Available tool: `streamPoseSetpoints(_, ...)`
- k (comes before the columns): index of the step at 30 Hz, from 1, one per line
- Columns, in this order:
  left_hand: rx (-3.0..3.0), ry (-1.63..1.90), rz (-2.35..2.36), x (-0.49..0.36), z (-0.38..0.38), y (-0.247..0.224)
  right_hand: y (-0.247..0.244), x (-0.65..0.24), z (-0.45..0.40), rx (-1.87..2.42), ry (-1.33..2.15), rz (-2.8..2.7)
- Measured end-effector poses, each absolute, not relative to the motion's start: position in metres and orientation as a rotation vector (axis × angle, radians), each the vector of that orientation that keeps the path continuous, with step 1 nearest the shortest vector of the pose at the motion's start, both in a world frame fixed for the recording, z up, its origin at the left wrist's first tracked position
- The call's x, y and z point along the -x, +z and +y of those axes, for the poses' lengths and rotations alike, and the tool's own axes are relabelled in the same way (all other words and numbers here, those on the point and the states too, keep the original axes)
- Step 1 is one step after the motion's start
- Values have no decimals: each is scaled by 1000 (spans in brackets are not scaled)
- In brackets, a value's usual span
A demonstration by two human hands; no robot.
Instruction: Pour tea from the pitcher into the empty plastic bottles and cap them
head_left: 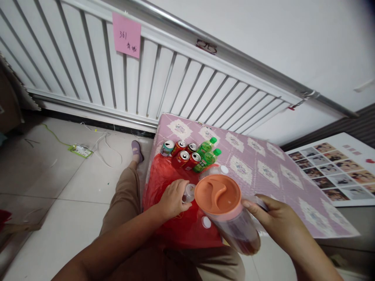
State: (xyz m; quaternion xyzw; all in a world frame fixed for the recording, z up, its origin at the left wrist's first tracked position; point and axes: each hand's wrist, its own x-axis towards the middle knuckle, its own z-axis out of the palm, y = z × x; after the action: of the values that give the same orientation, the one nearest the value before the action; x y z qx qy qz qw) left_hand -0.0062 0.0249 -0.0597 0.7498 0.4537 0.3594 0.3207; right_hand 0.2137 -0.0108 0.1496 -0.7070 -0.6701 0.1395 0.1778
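My left hand (175, 197) is closed around a small clear bottle (190, 192) that seems to have no cap on. My right hand (275, 218) grips the handle of a clear pitcher (238, 228) with an orange lid (218, 193). The pitcher is tilted, its lid end toward the bottle, with brown liquid lying at its bottom. Whether lid and bottle mouth touch, I cannot tell. A white cap (206, 222) lies on the red plastic sheet (164, 175) below the bottle. Behind the lid, partly hidden, is another clear bottle with a white cap (224, 169).
Several red cans (184, 159), a teal can (167, 148) and two green bottles (209, 156) stand beyond my hands on the purple-patterned cover (243, 168). A white radiator (152, 78) runs behind. A power strip (80, 150) with cables lies on the floor at left.
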Motion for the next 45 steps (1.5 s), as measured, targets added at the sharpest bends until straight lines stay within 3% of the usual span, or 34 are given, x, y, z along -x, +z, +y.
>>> streamPoseSetpoints(45, -1978, 983, 1188, 5, 25, -62, 156, -209, -7, 2201, 438, -1923)
